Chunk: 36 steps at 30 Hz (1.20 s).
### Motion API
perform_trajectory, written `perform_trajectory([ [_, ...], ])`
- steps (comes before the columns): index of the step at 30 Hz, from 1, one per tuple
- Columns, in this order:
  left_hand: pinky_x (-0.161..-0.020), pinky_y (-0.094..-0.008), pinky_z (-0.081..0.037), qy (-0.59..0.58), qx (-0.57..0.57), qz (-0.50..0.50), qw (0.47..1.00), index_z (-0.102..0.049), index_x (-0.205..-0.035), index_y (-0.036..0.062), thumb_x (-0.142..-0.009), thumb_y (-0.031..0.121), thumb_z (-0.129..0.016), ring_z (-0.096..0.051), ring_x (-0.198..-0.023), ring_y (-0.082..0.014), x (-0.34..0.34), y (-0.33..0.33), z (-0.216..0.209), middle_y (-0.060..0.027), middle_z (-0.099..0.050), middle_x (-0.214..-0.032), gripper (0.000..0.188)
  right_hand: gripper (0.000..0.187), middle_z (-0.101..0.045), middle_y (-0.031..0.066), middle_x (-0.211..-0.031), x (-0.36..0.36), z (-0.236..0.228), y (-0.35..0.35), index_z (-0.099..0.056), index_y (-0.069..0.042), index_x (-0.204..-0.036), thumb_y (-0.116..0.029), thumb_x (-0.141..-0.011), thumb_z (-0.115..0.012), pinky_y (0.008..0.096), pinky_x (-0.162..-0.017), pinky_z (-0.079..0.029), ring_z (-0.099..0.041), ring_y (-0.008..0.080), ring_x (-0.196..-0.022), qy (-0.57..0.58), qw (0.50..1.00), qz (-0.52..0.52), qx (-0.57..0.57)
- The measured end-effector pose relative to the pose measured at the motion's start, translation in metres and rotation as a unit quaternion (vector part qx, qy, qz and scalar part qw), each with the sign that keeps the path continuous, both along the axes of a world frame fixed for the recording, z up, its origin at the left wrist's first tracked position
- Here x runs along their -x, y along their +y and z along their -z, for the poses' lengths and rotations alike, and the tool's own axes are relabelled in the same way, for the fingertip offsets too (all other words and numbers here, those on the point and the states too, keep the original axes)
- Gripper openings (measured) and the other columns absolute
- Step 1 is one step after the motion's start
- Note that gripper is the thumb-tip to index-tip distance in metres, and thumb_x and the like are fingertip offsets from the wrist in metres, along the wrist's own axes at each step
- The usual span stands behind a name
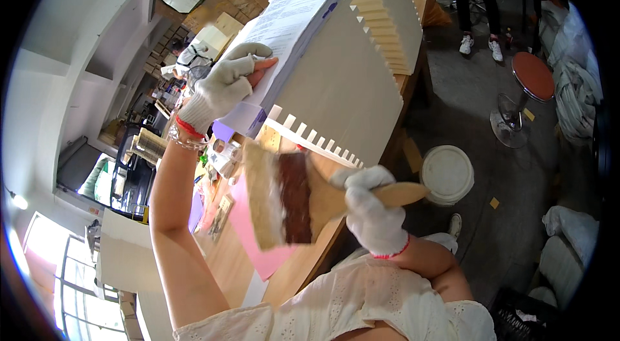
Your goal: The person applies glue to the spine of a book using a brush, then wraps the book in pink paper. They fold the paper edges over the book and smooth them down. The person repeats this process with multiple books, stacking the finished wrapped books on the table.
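My right hand (374,212), in a white knit glove with a red cuff edge, is closed around the wooden handle of a wide brush (321,202). The brush has pale bristles and a dark reddish-brown band, and its bristles point left, above the table. My left hand (226,86) wears a similar glove with at least one bare fingertip. It lies on the near end of a tall stack of printed sheets (300,11), fingers apart and pressing on the paper. Purple shows along the stack's edge.
A large pale board with a notched edge (349,82) stands along the stack's right side. Pink paper (252,231) and small items lie on the wooden table (290,276). A white lidded bucket (447,175) and a red-topped stool (533,76) stand on the floor. Other people are farther off.
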State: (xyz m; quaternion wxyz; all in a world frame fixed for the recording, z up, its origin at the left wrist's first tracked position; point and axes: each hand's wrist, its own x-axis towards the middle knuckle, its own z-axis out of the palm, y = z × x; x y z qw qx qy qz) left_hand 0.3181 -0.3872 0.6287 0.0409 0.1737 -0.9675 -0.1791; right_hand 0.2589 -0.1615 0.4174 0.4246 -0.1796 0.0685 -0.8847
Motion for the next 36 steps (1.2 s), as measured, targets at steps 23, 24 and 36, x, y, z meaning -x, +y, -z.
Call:
perform_trajectory([
  [23, -0.082, -0.0298, -0.043, 0.069, 0.104, 0.048, 0.991, -0.068, -0.103, -0.0037, -0.072, -0.016, -0.053, -0.055, -0.091, -0.0215, 0.011, 0.008, 0.002, -0.0186, -0.054, -0.12, 0.036, 0.007, -0.065, 0.0117, -0.102, 0.257, -0.021, -0.13, -0.059, -0.006, -0.093, -0.007, -0.087, -0.06, 0.0293, -0.083, -0.051, -0.06, 0.0151, -0.095, 0.143, 0.987, 0.076, -0.002],
  [24, -0.078, -0.0304, -0.044, 0.051, 0.12, 0.049, 0.99, -0.068, -0.099, -0.0032, -0.071, -0.017, -0.055, -0.056, -0.09, -0.0228, 0.013, 0.007, 0.0, -0.02, -0.055, -0.118, 0.034, 0.008, -0.065, 0.0101, -0.101, 0.27, -0.022, -0.132, -0.06, -0.007, -0.093, -0.011, -0.086, -0.062, 0.0309, -0.073, -0.055, -0.061, 0.0157, -0.093, 0.155, 0.985, 0.077, -0.001],
  [36, -0.082, -0.0349, -0.045, 0.056, 0.106, 0.061, 0.991, -0.067, -0.097, 0.0011, -0.061, -0.02, -0.055, -0.057, -0.096, -0.0286, 0.029, 0.011, -0.009, -0.0217, -0.057, -0.113, 0.044, 0.011, -0.066, 0.0078, -0.096, 0.337, -0.05, -0.148, -0.063, -0.006, -0.089, -0.016, -0.084, -0.064, 0.0281, -0.088, -0.046, -0.059, 0.0145, -0.096, 0.216, 0.975, 0.031, -0.031],
])
